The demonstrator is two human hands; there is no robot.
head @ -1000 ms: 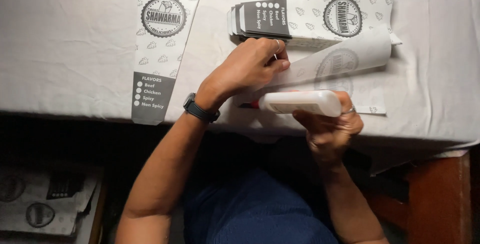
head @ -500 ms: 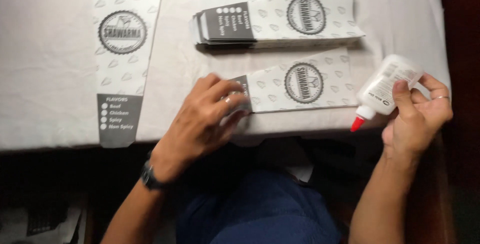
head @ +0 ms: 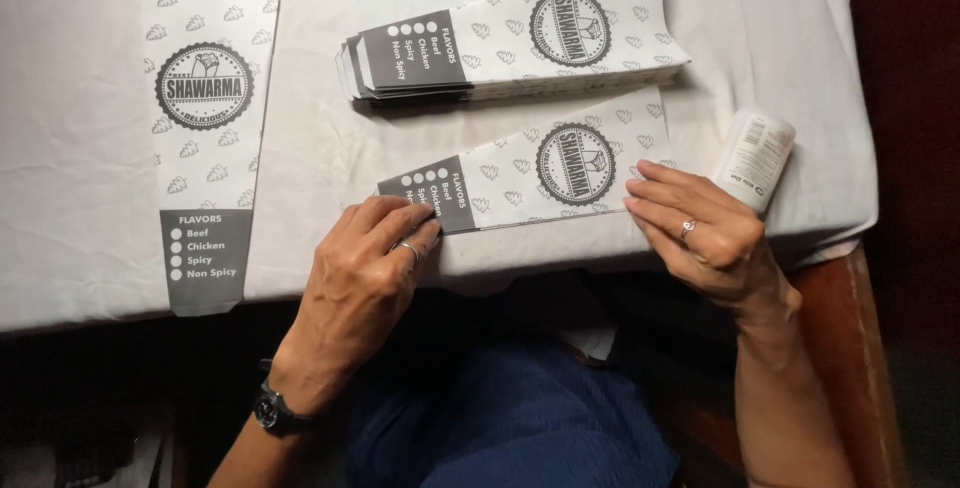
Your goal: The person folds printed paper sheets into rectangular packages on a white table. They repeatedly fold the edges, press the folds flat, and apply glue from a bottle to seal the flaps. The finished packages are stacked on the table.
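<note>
Two hands press one folded paper sleeve (head: pixel 530 180) flat near the table's front edge. Our left hand (head: pixel 365 268) holds the dark end down with flat fingertips, gripping nothing; our right hand (head: pixel 700 223) lies open on the other end, beside the white glue bottle (head: pixel 753 158) lying on the cloth. To seal well, we judge, we should press evenly along the seam, edges aligned. Behind sits a stack of sleeves (head: pixel 510 43); far left, a flat sleeve (head: pixel 205 138) on the white tablecloth (head: pixel 80 198).

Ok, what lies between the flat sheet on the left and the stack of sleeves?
Only bare white tablecloth between the flat sheet and the stack, in the head view.
</note>
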